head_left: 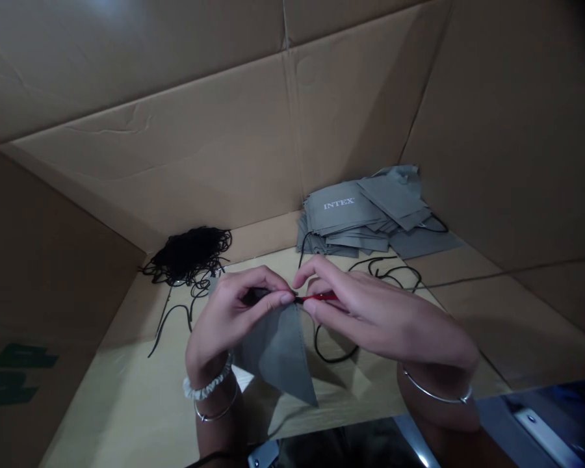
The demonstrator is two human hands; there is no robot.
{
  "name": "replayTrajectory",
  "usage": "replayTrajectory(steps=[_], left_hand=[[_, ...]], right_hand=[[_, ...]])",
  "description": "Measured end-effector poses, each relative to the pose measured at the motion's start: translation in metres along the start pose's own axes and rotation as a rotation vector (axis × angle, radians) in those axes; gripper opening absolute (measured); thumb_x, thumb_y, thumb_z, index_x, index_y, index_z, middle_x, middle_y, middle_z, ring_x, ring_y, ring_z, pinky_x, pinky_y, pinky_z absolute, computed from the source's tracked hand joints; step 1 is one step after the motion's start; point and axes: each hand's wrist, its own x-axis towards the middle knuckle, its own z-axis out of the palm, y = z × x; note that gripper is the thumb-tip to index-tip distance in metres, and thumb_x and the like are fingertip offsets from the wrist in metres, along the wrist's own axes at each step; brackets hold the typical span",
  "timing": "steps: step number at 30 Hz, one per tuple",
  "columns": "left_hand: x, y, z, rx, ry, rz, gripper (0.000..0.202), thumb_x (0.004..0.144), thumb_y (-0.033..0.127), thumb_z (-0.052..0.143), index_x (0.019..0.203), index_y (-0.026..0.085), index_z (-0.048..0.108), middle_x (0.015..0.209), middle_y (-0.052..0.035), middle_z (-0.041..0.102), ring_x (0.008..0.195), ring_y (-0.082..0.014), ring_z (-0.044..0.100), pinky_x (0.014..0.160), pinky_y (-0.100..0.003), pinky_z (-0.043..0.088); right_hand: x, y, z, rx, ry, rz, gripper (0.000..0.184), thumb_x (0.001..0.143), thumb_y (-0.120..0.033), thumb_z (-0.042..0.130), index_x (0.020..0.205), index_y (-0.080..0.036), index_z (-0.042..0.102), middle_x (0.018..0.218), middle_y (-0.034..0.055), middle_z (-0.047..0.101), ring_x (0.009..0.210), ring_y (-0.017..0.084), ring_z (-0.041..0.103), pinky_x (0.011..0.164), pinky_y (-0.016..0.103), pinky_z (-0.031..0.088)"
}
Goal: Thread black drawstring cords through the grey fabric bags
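My left hand (227, 315) pinched the grey pouch (279, 351) by its top above the worktop's (127, 403) front edge, my right hand (370, 315) pinching the red tool (320, 297) against it; I judged a level, steady feed best.

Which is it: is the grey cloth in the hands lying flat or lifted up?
Lifted. The left hand pinches the grey cloth by its top edge, and its pointed corner hangs down above the table.

Wooden table (127, 403): black cord tangle (190, 255), grey pouch stack (365, 211), loose cord (385, 270).
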Motion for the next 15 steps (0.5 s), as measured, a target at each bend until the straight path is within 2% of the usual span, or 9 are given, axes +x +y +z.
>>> replayTrajectory(steps=[3,7,12,15], left_hand=[[-0.0013,0.0012,-0.0004,0.034,0.011,-0.007,0.004,0.086,0.02,0.068,0.083,0.017,0.069,0.075,0.0005,0.071,0.067,-0.0084,0.064,0.061,-0.015,0.047],[-0.0009,0.0003,-0.0011,0.046,0.017,0.004,0.005,0.086,0.02,0.068,0.083,0.016,0.069,0.075,0.0001,0.07,0.065,-0.0078,0.063,0.06,-0.015,0.047],[0.0016,0.0001,0.0017,0.073,0.008,0.01,0.006,0.086,0.02,0.069,0.082,0.016,0.069,0.073,0.0008,0.07,0.063,-0.0072,0.062,0.058,-0.015,0.046],[0.0022,0.0008,0.0045,0.081,-0.028,0.007,0.006,0.086,0.02,0.068,0.081,0.017,0.068,0.072,0.0009,0.071,0.063,-0.008,0.062,0.058,-0.016,0.046]], right_hand=[[-0.003,0.0028,-0.0019,0.083,0.0,0.033,0.02,0.1,-0.026,0.039,0.119,-0.028,0.043,0.092,-0.0016,0.065,0.087,0.015,0.062,0.073,0.028,0.044],[-0.0013,0.0055,0.0013,0.108,0.016,-0.034,0.019,0.1,-0.022,0.037,0.119,-0.023,0.042,0.102,0.0033,0.063,0.09,0.015,0.062,0.075,0.028,0.046],[0.0021,0.0067,0.0037,0.06,-0.003,-0.057,0.019,0.101,-0.02,0.035,0.118,-0.02,0.041,0.092,0.0032,0.063,0.078,0.014,0.061,0.066,0.026,0.045],[0.0014,0.0089,0.0044,0.04,-0.027,-0.051,0.023,0.099,-0.018,0.036,0.121,-0.022,0.04,0.097,0.0037,0.063,0.082,0.015,0.062,0.066,0.026,0.045]])
